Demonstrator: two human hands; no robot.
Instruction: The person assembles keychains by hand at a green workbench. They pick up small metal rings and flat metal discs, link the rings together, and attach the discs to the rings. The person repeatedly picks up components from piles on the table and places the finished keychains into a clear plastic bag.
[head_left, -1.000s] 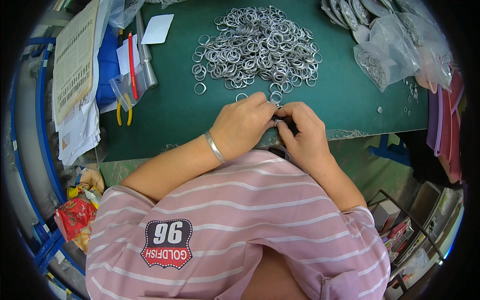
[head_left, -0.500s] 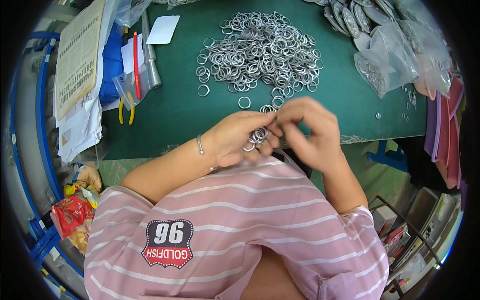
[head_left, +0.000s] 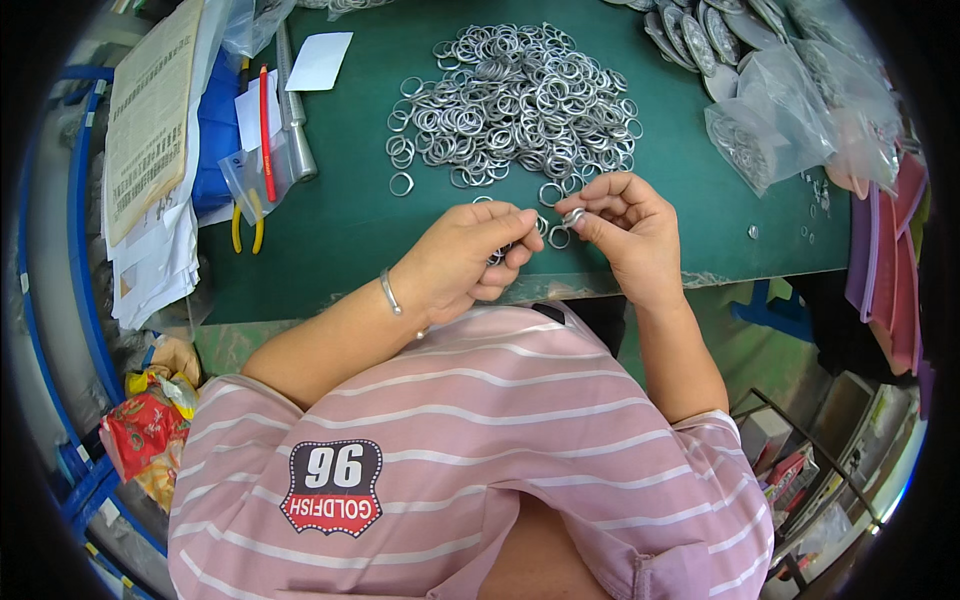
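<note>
My left hand [head_left: 455,258] is curled closed near the table's front edge, with silver metal rings [head_left: 496,256] partly showing between its fingers. Most of what lies in that palm is hidden. Just to its right, my right hand [head_left: 640,250] pinches a silver ring [head_left: 573,216] between thumb and fingers, apart from the left fingertips. On the table between the hands lies a loose ring [head_left: 559,237]. Beyond them spreads a large heap of similar rings [head_left: 525,105], with a few strays along its left side, one a single ring [head_left: 401,184].
At the left lie a tapered metal rod [head_left: 293,110], a red pencil [head_left: 266,130], yellow-handled pliers [head_left: 257,232] and stacked papers [head_left: 150,130]. Far right, clear plastic bags [head_left: 775,120] lie beside oval metal pieces [head_left: 700,40]. The green table [head_left: 340,230] ends just before my body.
My left fingers have closed over the rings that showed in the open palm. My right hand, blurred before, has turned and now holds a ring in a pinch, slightly apart from the left.
</note>
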